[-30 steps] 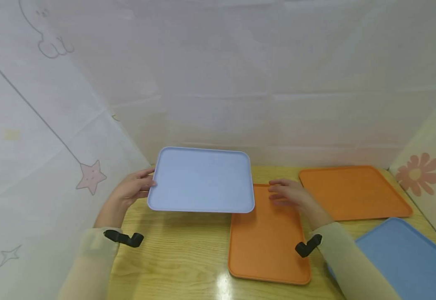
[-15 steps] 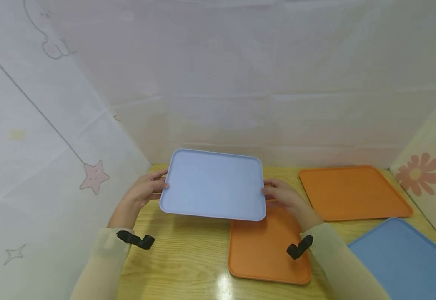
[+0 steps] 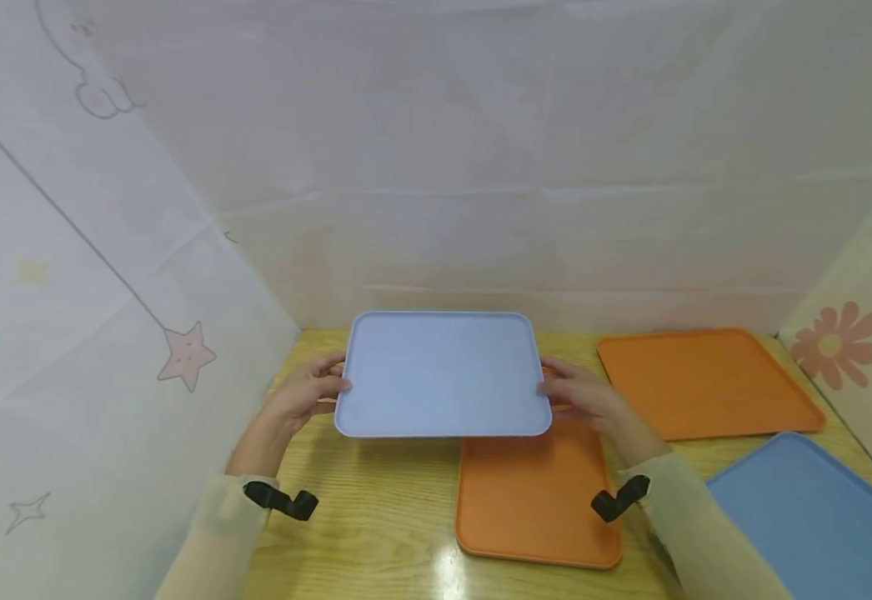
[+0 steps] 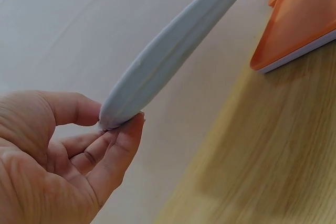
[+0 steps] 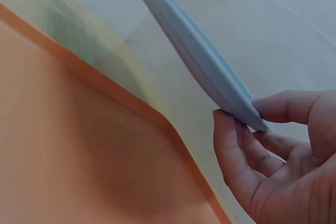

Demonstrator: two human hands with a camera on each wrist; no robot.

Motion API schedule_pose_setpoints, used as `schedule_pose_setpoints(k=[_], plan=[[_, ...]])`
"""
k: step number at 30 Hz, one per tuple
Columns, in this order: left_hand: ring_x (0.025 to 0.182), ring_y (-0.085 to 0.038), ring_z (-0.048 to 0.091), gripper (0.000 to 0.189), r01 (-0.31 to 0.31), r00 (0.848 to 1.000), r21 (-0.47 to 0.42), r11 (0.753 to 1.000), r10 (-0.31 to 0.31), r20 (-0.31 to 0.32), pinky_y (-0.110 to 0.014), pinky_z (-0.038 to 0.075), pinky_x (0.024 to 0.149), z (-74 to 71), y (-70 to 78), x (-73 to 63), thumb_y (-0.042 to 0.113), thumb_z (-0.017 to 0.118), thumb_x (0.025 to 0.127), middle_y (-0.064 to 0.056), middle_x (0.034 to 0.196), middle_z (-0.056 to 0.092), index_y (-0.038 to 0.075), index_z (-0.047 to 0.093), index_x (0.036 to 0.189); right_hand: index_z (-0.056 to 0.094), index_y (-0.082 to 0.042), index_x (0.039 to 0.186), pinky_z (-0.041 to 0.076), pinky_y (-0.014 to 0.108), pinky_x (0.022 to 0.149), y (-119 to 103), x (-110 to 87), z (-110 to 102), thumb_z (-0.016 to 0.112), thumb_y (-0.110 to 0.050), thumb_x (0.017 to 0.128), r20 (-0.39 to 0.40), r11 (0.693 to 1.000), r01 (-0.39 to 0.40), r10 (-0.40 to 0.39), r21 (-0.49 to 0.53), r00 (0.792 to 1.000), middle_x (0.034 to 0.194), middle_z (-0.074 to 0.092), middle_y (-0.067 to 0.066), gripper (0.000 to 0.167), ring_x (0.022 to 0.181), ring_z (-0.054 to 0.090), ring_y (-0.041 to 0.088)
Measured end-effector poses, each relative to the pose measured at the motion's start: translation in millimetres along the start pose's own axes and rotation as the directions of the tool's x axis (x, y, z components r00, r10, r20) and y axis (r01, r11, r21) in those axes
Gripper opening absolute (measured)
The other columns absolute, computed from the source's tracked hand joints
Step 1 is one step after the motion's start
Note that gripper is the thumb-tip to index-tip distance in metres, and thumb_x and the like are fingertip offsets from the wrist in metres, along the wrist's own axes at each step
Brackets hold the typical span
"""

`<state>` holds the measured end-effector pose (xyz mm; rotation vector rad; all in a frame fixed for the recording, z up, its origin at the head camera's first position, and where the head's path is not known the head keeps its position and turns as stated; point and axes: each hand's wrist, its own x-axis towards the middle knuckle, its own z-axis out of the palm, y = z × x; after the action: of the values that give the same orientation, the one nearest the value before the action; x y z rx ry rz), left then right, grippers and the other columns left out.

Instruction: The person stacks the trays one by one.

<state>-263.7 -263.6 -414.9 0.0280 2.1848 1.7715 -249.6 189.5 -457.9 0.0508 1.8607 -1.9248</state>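
Note:
A pale blue-lavender tray (image 3: 443,375) is held in the air, its flat inside facing the head camera. My left hand (image 3: 304,393) pinches its left short edge, thumb on top and fingers beneath, as the left wrist view shows on the tray (image 4: 163,59). At the opposite short edge my right hand (image 3: 582,393) pinches the rim the same way; in the right wrist view the thumb and fingers (image 5: 231,145) meet around it. Below the tray's right part lies an orange tray (image 3: 537,500), partly hidden by it.
A second orange tray (image 3: 709,383) lies at the back right of the wooden table (image 3: 361,517). A blue tray (image 3: 819,517) sits at the front right, partly behind the right sleeve. A pale layer shows under the near orange tray (image 4: 299,51). Printed cloth (image 3: 436,167) encloses the table.
The right hand has come left to the tray and taken hold of its right edge. The tray and left hand have shifted right, and the tray has levelled from a slight slant.

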Motion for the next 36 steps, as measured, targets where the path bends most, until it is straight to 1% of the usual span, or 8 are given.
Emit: schedule_pose_setpoints(k=[4, 12, 16, 21, 24, 30, 33, 36], plan=[[0.094, -0.019, 0.064, 0.067, -0.001, 1.000, -0.010, 1.000, 0.001, 0.000, -0.036, 0.059, 0.082, 7.1, -2.2, -2.1, 0.000, 0.060, 0.097, -0.010, 0.115, 0.050, 0.000, 0.030, 0.157, 0.021, -0.008, 0.161, 0.059, 0.039, 0.086, -1, -8.5, -7, 0.059, -0.010, 0.101, 0.056, 0.998, 0.011, -0.015, 0.062, 0.998, 0.120, 0.062, 0.008, 0.072, 0.100, 0.064, 0.021], [0.092, -0.017, 0.066, 0.065, -0.016, 0.999, -0.048, 0.999, 0.015, -0.033, -0.032, 0.060, 0.079, 27.0, -1.6, -6.1, 0.002, 0.060, 0.098, -0.010, 0.119, 0.053, 0.001, 0.032, 0.157, 0.022, 0.006, 0.157, 0.058, 0.026, 0.085, 4, -29.8, -14, 0.056, -0.007, 0.103, 0.015, 0.974, 0.091, -0.096, 0.209, 0.995, 0.109, 0.068, -0.004, 0.065, 0.097, 0.067, 0.013], [0.091, -0.016, 0.068, 0.065, -0.028, 0.999, -0.072, 0.997, 0.026, -0.037, -0.032, 0.060, 0.078, 35.7, -1.8, -3.4, 0.000, 0.060, 0.098, -0.010, 0.118, 0.056, 0.000, 0.032, 0.156, 0.021, 0.006, 0.157, 0.056, 0.023, 0.092, 11, -46.1, -14, 0.053, -0.006, 0.104, -0.006, 0.935, 0.161, -0.167, 0.315, 0.986, 0.118, 0.067, -0.005, 0.063, 0.103, 0.066, 0.011], [0.092, -0.017, 0.067, 0.062, -0.009, 0.999, -0.093, 0.996, 0.005, -0.049, -0.031, 0.060, 0.078, 43.5, -6.8, 1.7, 0.000, 0.060, 0.097, -0.010, 0.119, 0.058, 0.001, 0.036, 0.154, 0.006, -0.003, 0.162, 0.053, 0.029, 0.100, 21, -61.6, -11, 0.045, 0.003, 0.105, 0.099, 0.882, 0.207, -0.272, 0.424, 0.957, 0.139, 0.053, -0.004, 0.070, 0.117, 0.062, 0.013], [0.093, -0.018, 0.067, 0.061, -0.005, 0.998, -0.097, 0.995, 0.000, -0.055, -0.031, 0.059, 0.079, 49.6, -9.2, 2.6, 0.000, 0.060, 0.098, -0.012, 0.121, 0.057, 0.001, 0.037, 0.154, -0.001, -0.011, 0.163, 0.053, 0.031, 0.100, 25, -65.7, -9, 0.045, 0.007, 0.102, 0.114, 0.869, 0.199, -0.278, 0.453, 0.954, 0.140, 0.048, -0.003, 0.079, 0.116, 0.061, 0.014], [0.093, -0.020, 0.066, 0.060, -0.036, 0.996, -0.146, 0.989, 0.023, -0.085, -0.033, 0.060, 0.080, 71.1, -9.3, 0.1, -0.001, 0.060, 0.097, -0.015, 0.123, 0.053, 0.001, 0.038, 0.153, 0.023, -0.018, 0.159, 0.056, 0.027, 0.093, 27, -67.2, -2, 0.052, 0.003, 0.103, -0.109, 0.832, 0.182, -0.147, 0.523, 0.983, 0.118, 0.059, 0.000, 0.067, 0.101, 0.063, 0.012], [0.095, -0.021, 0.065, 0.058, -0.043, 0.993, -0.183, 0.982, 0.021, -0.117, -0.034, 0.060, 0.080, 86.4, -8.4, -3.6, -0.002, 0.061, 0.096, -0.015, 0.122, 0.051, 0.004, 0.042, 0.150, 0.034, -0.015, 0.148, 0.056, 0.024, 0.093, 26, -67.5, 3, 0.054, -0.003, 0.103, -0.264, 0.783, 0.198, -0.045, 0.590, 0.964, 0.106, 0.063, -0.003, 0.050, 0.095, 0.063, 0.009], [0.100, -0.023, 0.064, 0.058, -0.054, 0.991, -0.190, 0.980, 0.029, -0.133, -0.036, 0.060, 0.084, 102.5, -7.1, -8.1, 0.001, 0.063, 0.096, -0.014, 0.125, 0.050, 0.009, 0.043, 0.150, 0.027, -0.017, 0.154, 0.055, 0.024, 0.096, 24, -67.2, 10, 0.055, -0.004, 0.103, -0.339, 0.735, 0.227, 0.003, 0.639, 0.941, 0.105, 0.062, -0.004, 0.060, 0.095, 0.063, 0.008]])
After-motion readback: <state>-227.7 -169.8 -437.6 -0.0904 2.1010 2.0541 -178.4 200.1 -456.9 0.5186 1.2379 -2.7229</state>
